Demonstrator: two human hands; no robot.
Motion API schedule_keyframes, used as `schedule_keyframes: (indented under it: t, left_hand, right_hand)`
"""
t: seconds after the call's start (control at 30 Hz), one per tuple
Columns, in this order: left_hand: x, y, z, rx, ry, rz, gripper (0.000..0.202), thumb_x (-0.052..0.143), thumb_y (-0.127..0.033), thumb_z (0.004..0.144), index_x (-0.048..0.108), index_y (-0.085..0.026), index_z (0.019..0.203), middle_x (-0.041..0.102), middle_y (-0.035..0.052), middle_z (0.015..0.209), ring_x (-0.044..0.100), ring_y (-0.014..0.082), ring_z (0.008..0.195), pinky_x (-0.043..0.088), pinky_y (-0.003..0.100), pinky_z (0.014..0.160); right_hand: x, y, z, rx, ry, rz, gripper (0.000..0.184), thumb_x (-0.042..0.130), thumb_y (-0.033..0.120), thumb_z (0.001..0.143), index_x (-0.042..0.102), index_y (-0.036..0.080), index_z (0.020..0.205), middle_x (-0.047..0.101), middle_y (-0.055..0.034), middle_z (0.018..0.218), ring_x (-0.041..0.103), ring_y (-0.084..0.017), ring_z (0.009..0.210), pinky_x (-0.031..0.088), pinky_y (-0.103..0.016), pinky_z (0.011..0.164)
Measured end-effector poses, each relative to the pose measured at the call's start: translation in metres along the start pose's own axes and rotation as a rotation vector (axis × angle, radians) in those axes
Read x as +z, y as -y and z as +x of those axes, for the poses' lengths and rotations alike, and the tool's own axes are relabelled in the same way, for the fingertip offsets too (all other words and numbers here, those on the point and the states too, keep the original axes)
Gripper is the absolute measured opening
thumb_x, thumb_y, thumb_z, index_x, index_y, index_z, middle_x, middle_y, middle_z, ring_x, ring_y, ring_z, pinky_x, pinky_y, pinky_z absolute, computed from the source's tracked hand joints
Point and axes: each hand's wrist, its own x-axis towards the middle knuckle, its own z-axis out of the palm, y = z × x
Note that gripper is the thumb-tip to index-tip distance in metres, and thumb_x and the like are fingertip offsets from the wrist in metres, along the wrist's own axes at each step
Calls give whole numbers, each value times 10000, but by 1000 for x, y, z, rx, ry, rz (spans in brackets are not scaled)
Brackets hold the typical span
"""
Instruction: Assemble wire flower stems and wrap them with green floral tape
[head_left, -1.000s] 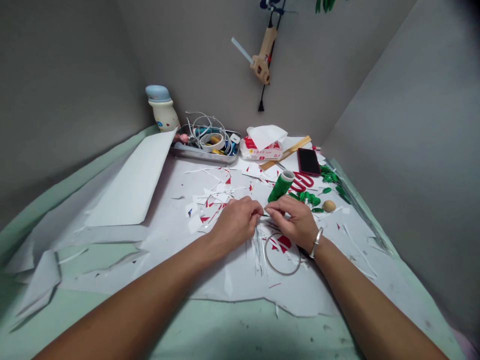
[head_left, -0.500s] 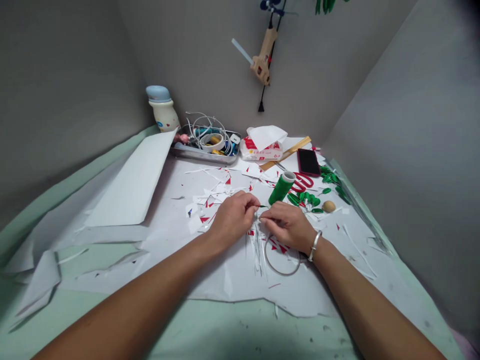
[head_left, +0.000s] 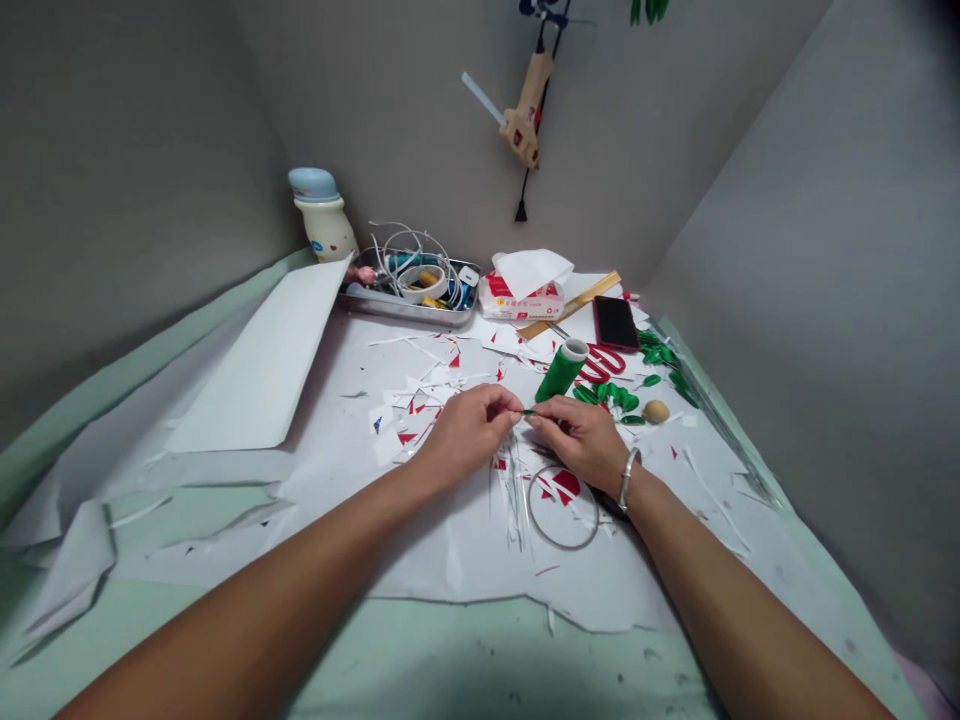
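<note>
My left hand (head_left: 471,436) and my right hand (head_left: 581,442) meet over the paper, their fingertips pinching a thin green-wrapped wire stem (head_left: 529,411) from either side. Just beyond my right hand stands a spool of green thread (head_left: 561,370). Green leaves (head_left: 609,396) lie to its right, beside red-handled scissors (head_left: 602,365). Below my right hand rests a thin wire ring (head_left: 562,511) on red paper scraps (head_left: 566,484). A silver bangle (head_left: 628,478) circles my right wrist.
White paper (head_left: 480,560) littered with red-and-white scraps covers the green mat (head_left: 480,660). Behind stand a metal tray of cables (head_left: 409,312), a tissue pack (head_left: 517,310), a phone (head_left: 615,323) and a bottle (head_left: 324,230). A glue gun (head_left: 525,110) hangs on the wall.
Both hands have shifted slightly up the picture toward the spool. The green stem now shows more plainly between my fingertips.
</note>
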Motion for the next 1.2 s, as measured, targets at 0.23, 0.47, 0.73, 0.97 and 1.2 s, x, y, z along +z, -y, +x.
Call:
schedule_keyframes:
  t: [0.23,0.47,0.73,0.97,1.2]
  left_hand:
    - [3,6,-2,80,-87,203,140,486,-176,797,625,-191,802,643,35,832,571,171,767,428,298,689]
    - [5,4,-6,184,85,216,172,503,-119,778,647,-204,821,646,24,857,580,163,773,439,297,725]
    - [-1,1,-3,125,-68,71,137,479,-187,823,615,-196,838,635,32,876,573,164,818,447,303,754]
    - [5,7,-4,164,-1,342,175,477,-127,793,629,-207,827,632,32,850,571,181,801,424,325,758]
    - [3,2,-6,190,46,148,166,479,-148,809,631,-208,837,642,22,884,581,166,822,441,298,755]
  right_hand:
    - [-2,15,-3,-178,43,-99,128,540,203,854,668,201,842,626,-28,710,554,-152,692,426,-274,652]
    - [-4,7,0,-28,-104,-41,154,527,225,872,668,206,812,632,-27,713,551,-150,650,434,-281,625]
    - [0,4,-1,-56,20,-36,140,542,203,859,681,206,849,638,-18,724,571,-141,680,435,-265,645]
    - [-2,16,-3,-153,-25,-109,143,531,224,867,671,208,842,613,-25,693,546,-153,673,425,-280,646]
    - [-2,2,0,11,-105,-28,149,533,217,870,672,207,819,654,-28,747,577,-151,670,444,-274,633]
